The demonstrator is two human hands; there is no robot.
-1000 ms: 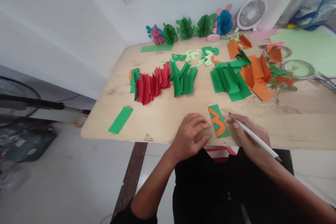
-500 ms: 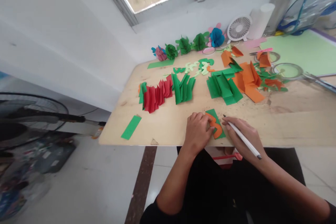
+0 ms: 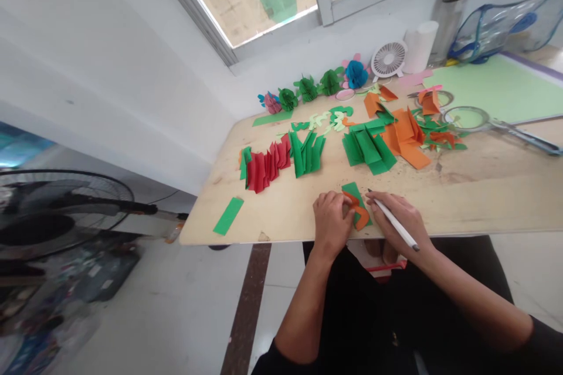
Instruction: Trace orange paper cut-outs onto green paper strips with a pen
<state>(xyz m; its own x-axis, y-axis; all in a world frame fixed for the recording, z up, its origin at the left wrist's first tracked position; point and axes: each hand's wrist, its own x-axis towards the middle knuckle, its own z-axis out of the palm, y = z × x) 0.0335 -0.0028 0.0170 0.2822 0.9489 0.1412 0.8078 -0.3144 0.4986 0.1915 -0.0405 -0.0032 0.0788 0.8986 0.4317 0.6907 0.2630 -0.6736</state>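
My left hand has its fingertips closed on the left edge of an orange wavy paper cutout. The cutout lies over a green paper strip near the table's front edge, and part of it is hidden by my fingers. In my right hand is a white pen with a dark tip. The pen tip points to the upper left, just beside the green strip. Away to the left, another green paper strip lies flat on the table.
Folded red papers, green folded papers and orange folded papers stand across the table. Small cutouts lie behind. Scissors rest at right. Paper flowers and a small fan line the wall.
The camera view has shifted a little. The orange cutout's upper part looks slightly bent up and turned under my left fingers. My right hand keeps the pen close beside the green strip.
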